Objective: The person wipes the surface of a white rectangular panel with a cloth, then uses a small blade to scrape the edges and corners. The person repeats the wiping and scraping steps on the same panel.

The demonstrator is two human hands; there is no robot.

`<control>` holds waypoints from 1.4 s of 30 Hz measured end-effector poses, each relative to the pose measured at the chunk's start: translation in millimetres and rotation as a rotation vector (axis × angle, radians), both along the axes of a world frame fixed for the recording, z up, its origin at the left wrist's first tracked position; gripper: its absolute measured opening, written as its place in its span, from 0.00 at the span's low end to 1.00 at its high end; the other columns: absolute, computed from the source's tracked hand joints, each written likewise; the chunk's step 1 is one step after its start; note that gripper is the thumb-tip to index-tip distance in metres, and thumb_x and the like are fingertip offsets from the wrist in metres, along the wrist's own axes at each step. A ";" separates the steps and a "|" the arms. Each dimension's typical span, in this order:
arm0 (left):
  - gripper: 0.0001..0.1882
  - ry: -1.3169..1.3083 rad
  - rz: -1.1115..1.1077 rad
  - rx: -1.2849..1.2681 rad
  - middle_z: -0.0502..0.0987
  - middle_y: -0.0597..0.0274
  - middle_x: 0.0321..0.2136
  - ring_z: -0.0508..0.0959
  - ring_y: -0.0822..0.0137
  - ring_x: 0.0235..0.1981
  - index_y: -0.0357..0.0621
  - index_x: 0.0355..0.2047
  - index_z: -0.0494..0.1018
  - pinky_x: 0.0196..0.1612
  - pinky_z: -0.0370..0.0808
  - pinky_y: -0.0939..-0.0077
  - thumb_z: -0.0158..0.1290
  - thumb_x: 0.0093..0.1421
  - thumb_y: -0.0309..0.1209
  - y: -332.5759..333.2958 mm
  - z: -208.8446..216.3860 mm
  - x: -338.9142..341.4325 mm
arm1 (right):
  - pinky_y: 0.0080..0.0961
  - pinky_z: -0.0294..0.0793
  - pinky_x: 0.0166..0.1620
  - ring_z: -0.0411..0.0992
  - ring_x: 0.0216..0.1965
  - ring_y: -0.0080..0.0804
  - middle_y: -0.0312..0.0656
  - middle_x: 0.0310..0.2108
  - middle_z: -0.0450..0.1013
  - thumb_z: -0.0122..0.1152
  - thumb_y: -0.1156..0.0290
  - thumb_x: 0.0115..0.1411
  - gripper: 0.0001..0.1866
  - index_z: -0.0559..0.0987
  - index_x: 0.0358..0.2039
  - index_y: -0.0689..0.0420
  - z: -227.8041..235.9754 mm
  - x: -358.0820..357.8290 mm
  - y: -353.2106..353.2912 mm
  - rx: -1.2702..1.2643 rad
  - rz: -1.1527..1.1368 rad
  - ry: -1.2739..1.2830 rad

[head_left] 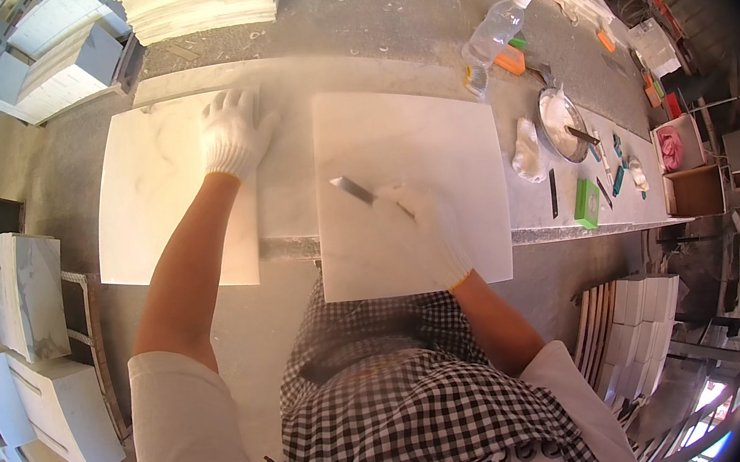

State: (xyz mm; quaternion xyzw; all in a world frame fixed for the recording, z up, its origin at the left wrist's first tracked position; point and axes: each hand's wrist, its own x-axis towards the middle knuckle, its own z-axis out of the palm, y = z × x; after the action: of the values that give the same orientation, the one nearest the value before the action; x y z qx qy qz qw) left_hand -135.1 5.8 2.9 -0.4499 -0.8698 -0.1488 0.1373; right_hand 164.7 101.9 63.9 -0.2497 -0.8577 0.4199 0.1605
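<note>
Two white square slabs with faint grey veining lie side by side on the workbench, a left slab [173,209] and a right slab [403,125]. My left hand [234,137], in a white knit glove, rests flat near the far right corner of the left slab with its fingers spread. Over the right slab, my gloved right hand [426,233] is closed round a slim grey blade-like tool [354,190]. Its pale tip points up and left; its exact kind is unclear. My fingers hide the rest of it.
At right on the bench [344,22] are a metal bowl [565,124] of white paste, a clear plastic bottle [493,31], a green box [587,203] and small tools. A stack of white slabs [194,3] stands at the far side. More slabs [27,296] stand at left.
</note>
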 end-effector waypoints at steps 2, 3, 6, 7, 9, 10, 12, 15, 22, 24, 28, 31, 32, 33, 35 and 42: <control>0.26 -0.021 0.006 -0.015 0.76 0.53 0.51 0.71 0.50 0.57 0.43 0.50 0.75 0.60 0.66 0.54 0.58 0.58 0.48 -1.6 0.3 0.3 | 0.28 0.75 0.39 0.78 0.34 0.39 0.44 0.33 0.79 0.57 0.66 0.66 0.13 0.82 0.45 0.59 0.4 12.7 4.1 -0.006 0.126 -0.180; 0.26 -0.013 -0.001 -0.010 0.76 0.53 0.51 0.71 0.50 0.57 0.43 0.50 0.75 0.60 0.66 0.54 0.58 0.58 0.48 -2.6 0.2 0.3 | 0.29 0.76 0.40 0.78 0.35 0.40 0.45 0.34 0.80 0.57 0.65 0.65 0.13 0.82 0.45 0.58 -2.6 16.5 1.1 0.025 0.089 -0.198; 0.26 0.001 -0.006 -0.002 0.76 0.54 0.52 0.71 0.50 0.58 0.44 0.51 0.75 0.60 0.66 0.54 0.58 0.58 0.48 -2.0 -1.4 0.1 | 0.31 0.76 0.40 0.79 0.36 0.43 0.48 0.35 0.80 0.59 0.64 0.65 0.14 0.82 0.46 0.56 -13.3 25.4 -8.2 0.147 0.035 -0.108; 0.26 0.003 0.009 -0.023 0.76 0.54 0.52 0.71 0.50 0.58 0.44 0.51 0.75 0.60 0.66 0.54 0.57 0.58 0.48 -1.1 -1.7 -0.4 | 0.32 0.76 0.40 0.79 0.36 0.43 0.48 0.35 0.80 0.59 0.64 0.65 0.14 0.83 0.46 0.56 -15.8 27.9 -10.2 0.172 0.023 -0.107; 0.26 -0.003 0.021 -0.038 0.76 0.55 0.52 0.71 0.50 0.58 0.45 0.51 0.75 0.60 0.66 0.54 0.57 0.59 0.48 -0.1 -1.9 0.2 | 0.33 0.76 0.38 0.79 0.35 0.42 0.48 0.34 0.80 0.59 0.64 0.65 0.14 0.82 0.48 0.54 -19.2 29.7 -11.8 0.250 0.023 -0.115; 0.26 -0.011 0.020 -0.032 0.76 0.55 0.52 0.71 0.50 0.58 0.45 0.51 0.75 0.60 0.66 0.55 0.57 0.59 0.48 0.1 -1.4 0.1 | 0.34 0.76 0.37 0.79 0.33 0.42 0.47 0.33 0.80 0.58 0.64 0.65 0.15 0.82 0.50 0.53 -20.3 29.0 -11.8 0.302 0.036 -0.125; 0.26 -0.017 0.018 -0.025 0.76 0.55 0.52 0.71 0.51 0.58 0.45 0.51 0.75 0.60 0.66 0.55 0.57 0.59 0.49 0.4 0.0 -0.2 | 0.35 0.75 0.33 0.78 0.30 0.41 0.46 0.30 0.79 0.58 0.65 0.65 0.17 0.80 0.53 0.52 -21.3 26.8 -11.1 0.403 0.084 -0.193; 0.26 -0.006 0.014 -0.022 0.76 0.55 0.52 0.72 0.51 0.57 0.45 0.51 0.75 0.60 0.66 0.55 0.58 0.58 0.49 0.1 0.5 0.4 | 0.36 0.73 0.27 0.77 0.24 0.38 0.43 0.24 0.77 0.56 0.66 0.64 0.21 0.76 0.59 0.50 -24.1 21.8 -12.5 0.554 0.156 -0.312; 0.25 0.016 0.016 -0.041 0.77 0.55 0.51 0.72 0.51 0.57 0.45 0.49 0.76 0.59 0.67 0.55 0.58 0.58 0.49 -0.2 -1.9 -1.3 | 0.38 0.71 0.21 0.75 0.18 0.39 0.40 0.16 0.73 0.55 0.65 0.64 0.23 0.73 0.59 0.50 -31.9 17.0 -21.3 0.755 0.143 -0.384; 0.25 0.016 0.014 -0.035 0.77 0.55 0.51 0.72 0.51 0.56 0.44 0.48 0.76 0.59 0.67 0.55 0.58 0.58 0.48 0.0 -1.4 -1.4 | 0.38 0.71 0.21 0.75 0.17 0.39 0.40 0.15 0.73 0.55 0.65 0.63 0.23 0.73 0.59 0.50 -30.6 18.0 -22.5 0.753 0.143 -0.410; 0.24 0.011 0.014 -0.016 0.77 0.55 0.50 0.72 0.51 0.56 0.45 0.47 0.76 0.59 0.67 0.55 0.58 0.58 0.48 0.4 -0.3 0.2 | 0.39 0.72 0.20 0.75 0.17 0.40 0.40 0.15 0.74 0.55 0.65 0.64 0.21 0.72 0.57 0.49 -28.5 18.4 -25.2 0.764 0.131 -0.434; 0.24 0.001 0.016 -0.020 0.77 0.56 0.50 0.72 0.51 0.56 0.45 0.48 0.76 0.59 0.67 0.55 0.58 0.58 0.48 -0.1 0.4 0.9 | 0.39 0.72 0.20 0.76 0.18 0.40 0.40 0.16 0.74 0.55 0.65 0.64 0.20 0.72 0.57 0.49 -29.7 18.4 -25.4 0.748 0.126 -0.414; 0.24 0.000 0.015 -0.020 0.77 0.56 0.50 0.72 0.51 0.56 0.45 0.48 0.76 0.59 0.67 0.55 0.58 0.59 0.48 0.3 0.4 0.8 | 0.39 0.72 0.20 0.76 0.18 0.40 0.40 0.16 0.74 0.55 0.65 0.64 0.20 0.72 0.57 0.49 -30.4 18.5 -25.0 0.730 0.133 -0.434; 0.24 0.005 0.014 -0.017 0.77 0.56 0.50 0.72 0.50 0.56 0.45 0.48 0.76 0.59 0.67 0.55 0.58 0.59 0.48 0.7 0.2 0.9 | 0.38 0.71 0.20 0.75 0.18 0.38 0.38 0.17 0.74 0.55 0.66 0.63 0.22 0.72 0.58 0.49 -31.2 18.9 -24.1 0.734 0.142 -0.419; 0.24 0.014 0.010 -0.009 0.77 0.56 0.50 0.72 0.50 0.56 0.45 0.49 0.76 0.59 0.67 0.55 0.57 0.59 0.49 0.7 -0.4 1.0 | 0.35 0.71 0.19 0.75 0.17 0.33 0.36 0.17 0.75 0.54 0.68 0.62 0.25 0.73 0.61 0.48 -32.3 20.4 -21.3 0.725 0.170 -0.418; 0.25 0.025 0.007 -0.017 0.77 0.55 0.50 0.72 0.51 0.56 0.45 0.49 0.76 0.59 0.67 0.55 0.57 0.59 0.48 -0.5 -0.4 -0.5 | 0.35 0.73 0.21 0.75 0.18 0.34 0.37 0.18 0.75 0.54 0.69 0.63 0.25 0.72 0.62 0.49 -37.4 24.0 -11.5 0.735 0.222 -0.326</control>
State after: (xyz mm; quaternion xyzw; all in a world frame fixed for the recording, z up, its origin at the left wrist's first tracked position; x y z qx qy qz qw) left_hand -135.6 5.3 2.6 -0.4497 -0.8709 -0.1354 0.1449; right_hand 188.7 90.5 26.5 -0.1450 -0.9864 0.0553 0.0547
